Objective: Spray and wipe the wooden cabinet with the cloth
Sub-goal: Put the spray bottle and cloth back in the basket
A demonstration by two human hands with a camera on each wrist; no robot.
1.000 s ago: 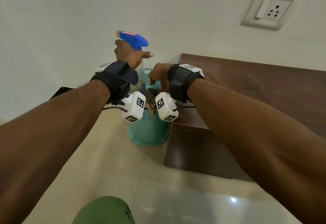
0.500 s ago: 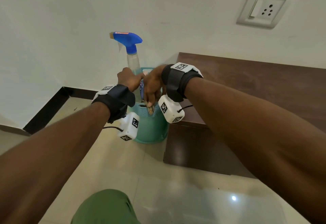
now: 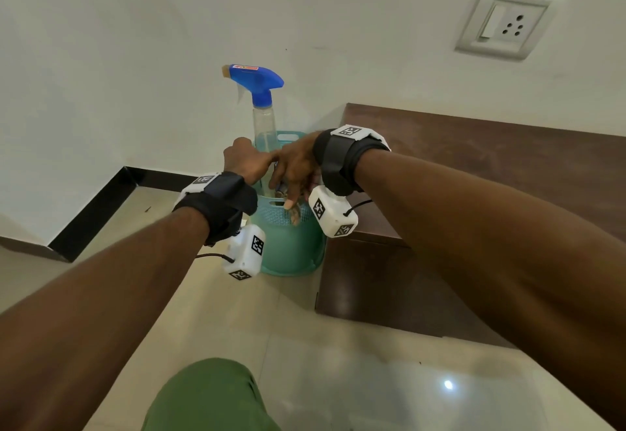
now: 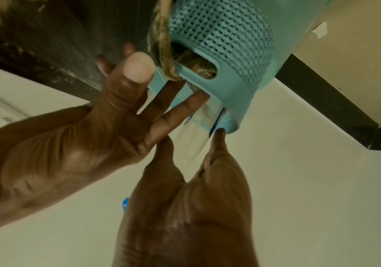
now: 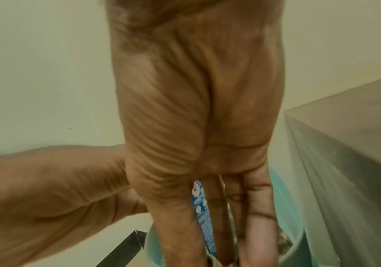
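A clear spray bottle with a blue trigger head stands upright in a teal basket on the floor, left of the dark wooden cabinet. My left hand grips the bottle's body just above the rim; the left wrist view shows its thumb and fingers either side of the bottle. My right hand reaches down into the basket with straight fingers, thumb outside the rim. A mottled brown cloth hangs over the rim beside that thumb, and more of the cloth lies inside.
The basket stands between the white wall and the cabinet's left side. A wall socket sits above the cabinet. Black skirting runs along the wall's foot. Glossy floor tiles and my green-clad knee lie below.
My left hand has slid from the bottle's neck down to its body. My right hand has gone from a curled fist at the rim to straight fingers reaching into the basket.
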